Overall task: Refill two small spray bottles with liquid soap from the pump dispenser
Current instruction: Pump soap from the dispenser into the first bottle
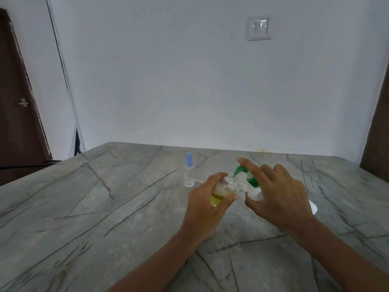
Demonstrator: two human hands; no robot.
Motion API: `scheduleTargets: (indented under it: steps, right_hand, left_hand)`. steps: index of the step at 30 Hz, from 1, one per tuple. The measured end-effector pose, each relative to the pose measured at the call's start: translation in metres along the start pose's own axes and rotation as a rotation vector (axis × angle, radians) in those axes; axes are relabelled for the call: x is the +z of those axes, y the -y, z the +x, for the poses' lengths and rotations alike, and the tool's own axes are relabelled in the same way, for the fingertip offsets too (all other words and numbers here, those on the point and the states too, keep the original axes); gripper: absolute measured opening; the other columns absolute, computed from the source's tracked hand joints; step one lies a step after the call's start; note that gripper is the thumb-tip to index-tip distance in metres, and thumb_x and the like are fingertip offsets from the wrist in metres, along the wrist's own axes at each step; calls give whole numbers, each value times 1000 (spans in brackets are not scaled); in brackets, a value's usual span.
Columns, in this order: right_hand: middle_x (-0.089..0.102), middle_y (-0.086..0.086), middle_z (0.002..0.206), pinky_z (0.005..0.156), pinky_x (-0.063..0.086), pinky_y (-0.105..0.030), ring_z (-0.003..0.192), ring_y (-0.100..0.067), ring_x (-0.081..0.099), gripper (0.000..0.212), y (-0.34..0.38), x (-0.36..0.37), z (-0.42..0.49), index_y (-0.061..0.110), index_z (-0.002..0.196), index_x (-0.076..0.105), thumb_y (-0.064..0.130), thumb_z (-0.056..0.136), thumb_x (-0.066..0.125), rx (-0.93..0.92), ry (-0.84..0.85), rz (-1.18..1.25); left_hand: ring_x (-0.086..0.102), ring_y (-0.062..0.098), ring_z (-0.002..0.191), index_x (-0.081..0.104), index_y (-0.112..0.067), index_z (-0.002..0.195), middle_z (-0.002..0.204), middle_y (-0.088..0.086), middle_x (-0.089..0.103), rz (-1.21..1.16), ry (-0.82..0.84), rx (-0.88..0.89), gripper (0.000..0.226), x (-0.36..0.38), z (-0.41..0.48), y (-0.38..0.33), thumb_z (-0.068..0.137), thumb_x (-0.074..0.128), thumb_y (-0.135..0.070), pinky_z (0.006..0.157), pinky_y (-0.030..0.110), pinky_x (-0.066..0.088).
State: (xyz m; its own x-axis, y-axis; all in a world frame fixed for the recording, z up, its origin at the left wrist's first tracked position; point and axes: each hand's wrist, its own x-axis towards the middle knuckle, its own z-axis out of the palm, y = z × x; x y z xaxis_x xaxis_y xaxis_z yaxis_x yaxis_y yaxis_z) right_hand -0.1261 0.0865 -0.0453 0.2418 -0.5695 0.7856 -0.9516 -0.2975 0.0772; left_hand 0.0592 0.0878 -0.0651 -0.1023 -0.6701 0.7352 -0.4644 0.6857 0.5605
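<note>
Two hands busy: left hand has fingers curled round a small clear uncapped bottle with yellow liquid, tilted, its neck right at the green pump nozzle. Right hand wraps the white pump dispenser, index finger straight on top of the pump. Beyond the left fingertips, a clear spray bottle with blue cap stands upright on the grey veined stone table
</note>
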Motion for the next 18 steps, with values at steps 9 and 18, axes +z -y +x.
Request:
scheduleTargets:
  steps: [9, 18]
  right_hand:
    - [68, 2, 98, 50, 51, -32, 73, -21, 58, 104, -2, 2, -1, 37, 145, 30, 44, 58, 85, -4, 9, 7]
    - [64, 3, 89, 49, 42, -27, 71, -17, 48, 86, -3, 2, 0, 33, 132, 42, 40, 57, 86, 2, -16, 20]
  left_hand:
    - [62, 0, 86, 53, -32, 121, 104, -19, 61, 5, 4, -1, 46, 0, 0, 0, 80, 68, -46, 71, 12, 51]
    - [57, -8, 90, 55, -29, 120, 96, -34, 53, -6, 15, 19, 46, 1, -2, -1, 79, 70, -44, 69, 5, 46]
